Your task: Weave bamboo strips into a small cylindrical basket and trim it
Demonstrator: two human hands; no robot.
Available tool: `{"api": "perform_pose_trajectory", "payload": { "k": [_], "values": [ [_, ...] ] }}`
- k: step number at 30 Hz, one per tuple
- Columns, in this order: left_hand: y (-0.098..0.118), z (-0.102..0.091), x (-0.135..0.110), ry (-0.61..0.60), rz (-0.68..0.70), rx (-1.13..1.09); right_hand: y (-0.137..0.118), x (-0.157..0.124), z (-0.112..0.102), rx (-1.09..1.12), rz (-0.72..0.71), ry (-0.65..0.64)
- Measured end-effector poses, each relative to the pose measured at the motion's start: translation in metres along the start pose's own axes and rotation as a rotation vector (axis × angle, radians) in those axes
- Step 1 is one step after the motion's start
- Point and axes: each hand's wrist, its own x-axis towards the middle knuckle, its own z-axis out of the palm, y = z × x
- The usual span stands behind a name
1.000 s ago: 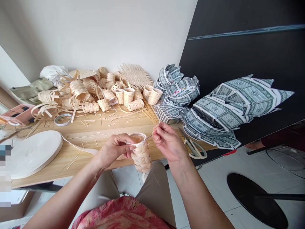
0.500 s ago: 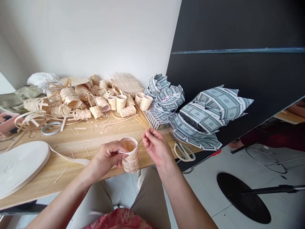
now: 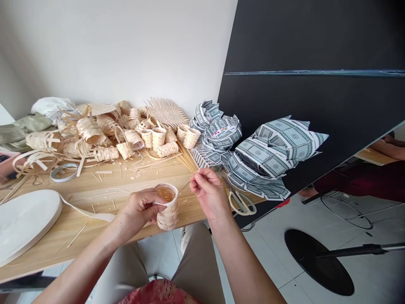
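Woven bamboo baskets (image 3: pixel 91 131) and loose strips heap up on the wooden bench (image 3: pixel 95 181), beside a pile of folded patterned paper (image 3: pixel 268 154). Cream-handled scissors (image 3: pixel 242 203) lie near the paper. A wide roll of white strapping (image 3: pixel 25 221) and a small tape roll (image 3: pixel 64 172) sit leftward; a round black stand base (image 3: pixel 316 261) rests on the tile floor (image 3: pixel 268 253).
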Motion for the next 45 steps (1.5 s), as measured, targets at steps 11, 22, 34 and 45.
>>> {"api": "perform_pose_trajectory", "payload": {
  "k": [11, 22, 34, 45],
  "values": [
    [-0.018, 0.002, 0.006, 0.002, -0.074, -0.018, 0.012, -0.025, 0.006, -0.763, -0.018, -0.395],
    [-0.025, -0.002, -0.002, 0.197, 0.163, 0.467, 0.015, -0.029, 0.002, -0.952, -0.108, -0.416],
    [-0.040, -0.004, -0.003, 0.236, 0.030, 0.336, 0.011, -0.029, 0.006, -1.122, -0.199, -0.440],
    [-0.021, -0.018, -0.003, 0.001, -0.114, 0.035, 0.008, -0.030, 0.009, -1.174, -0.236, -0.435]
  ]
}}
